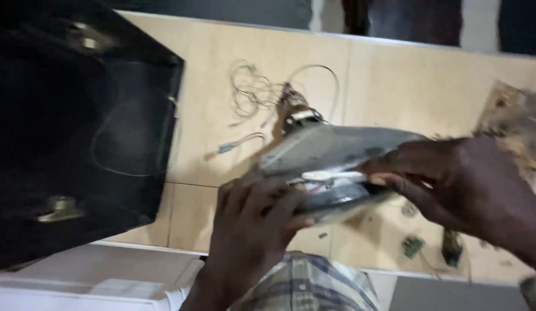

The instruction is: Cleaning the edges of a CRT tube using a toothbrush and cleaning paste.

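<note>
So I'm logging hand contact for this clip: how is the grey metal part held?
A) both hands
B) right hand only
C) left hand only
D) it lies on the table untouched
A: the left hand grips the grey metal part from below, the right hand pinches its right edge, and it is held above the wooden table.

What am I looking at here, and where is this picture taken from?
There is no machine: a person wears a camera on the head, looking down at their own two bare hands. Both hands hold a grey, curved, shell-like part above a pale wooden table. The left hand grips its near edge; the right hand pinches by a white strip on it. On the table lie a tangle of thin wires, a big black open casing at the left, and a small green circuit piece. The picture is blurred.
</note>
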